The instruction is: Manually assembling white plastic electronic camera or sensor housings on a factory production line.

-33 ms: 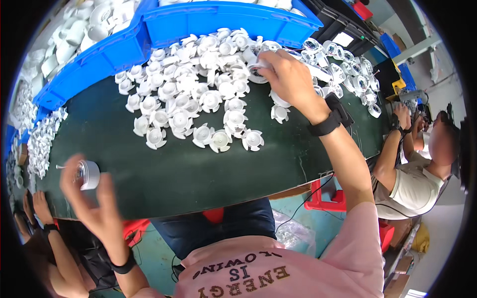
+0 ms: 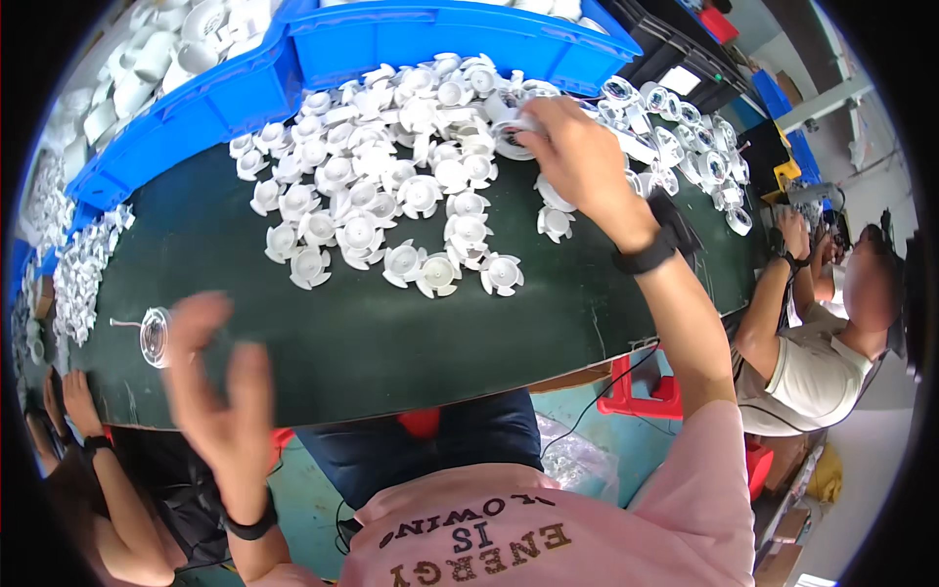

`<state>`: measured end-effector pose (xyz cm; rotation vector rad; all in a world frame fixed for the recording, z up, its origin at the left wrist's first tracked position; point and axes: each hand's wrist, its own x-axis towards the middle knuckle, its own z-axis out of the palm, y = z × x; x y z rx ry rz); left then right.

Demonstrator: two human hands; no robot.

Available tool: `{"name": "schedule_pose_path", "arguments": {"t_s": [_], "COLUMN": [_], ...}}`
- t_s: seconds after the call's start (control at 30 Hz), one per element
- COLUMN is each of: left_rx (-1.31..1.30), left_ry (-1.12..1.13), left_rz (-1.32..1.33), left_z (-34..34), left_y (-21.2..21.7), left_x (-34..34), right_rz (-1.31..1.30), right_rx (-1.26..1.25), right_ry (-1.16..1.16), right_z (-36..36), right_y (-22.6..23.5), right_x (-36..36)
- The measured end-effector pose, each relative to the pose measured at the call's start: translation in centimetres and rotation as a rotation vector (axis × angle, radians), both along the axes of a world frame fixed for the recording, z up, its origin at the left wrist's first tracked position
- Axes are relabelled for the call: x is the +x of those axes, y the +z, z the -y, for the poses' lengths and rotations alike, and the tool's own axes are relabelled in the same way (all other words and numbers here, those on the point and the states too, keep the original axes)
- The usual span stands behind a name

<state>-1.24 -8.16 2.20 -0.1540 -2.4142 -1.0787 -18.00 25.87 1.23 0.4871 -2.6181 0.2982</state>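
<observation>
A heap of white plastic fan wheels (image 2: 391, 186) lies on the dark green table (image 2: 391, 342). My right hand (image 2: 577, 161), with a black band at the wrist, reaches into the heap's far right side, and its fingers close on one white fan wheel (image 2: 511, 132). My left hand (image 2: 220, 386) hovers blurred over the table's near left edge, fingers spread and holding nothing. A small clear round part with a thin pin (image 2: 155, 338) lies on the table just left of that hand.
Blue bins (image 2: 440, 39) with white parts line the far side. Clear round parts (image 2: 685, 147) lie at the right. Small white pieces (image 2: 83, 269) are piled at the left. One person (image 2: 822, 333) sits at the right; another person's hands (image 2: 68, 401) show lower left.
My left hand held the small clear part before; the part now lies on the table and the hand has opened and drawn back. My right hand stays in the heap.
</observation>
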Motion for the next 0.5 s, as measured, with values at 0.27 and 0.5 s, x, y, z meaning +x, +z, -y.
{"name": "schedule_pose_path", "arguments": {"t_s": [0.27, 0.5], "left_rx": [-0.325, -0.406], "left_ry": [-0.655, -0.572], "left_rz": [-0.005, -0.174], "left_z": [-10.2, -12.6], "left_y": [-1.2, -5.2], "left_x": [-3.0, -8.7], "right_rz": [0.71, 0.223], "right_rx": [-0.576, -0.228], "right_ry": [0.02, -0.069], "right_z": [-2.2, -1.3], "right_y": [2.5, -1.3], "right_x": [12.2, 15.6]}}
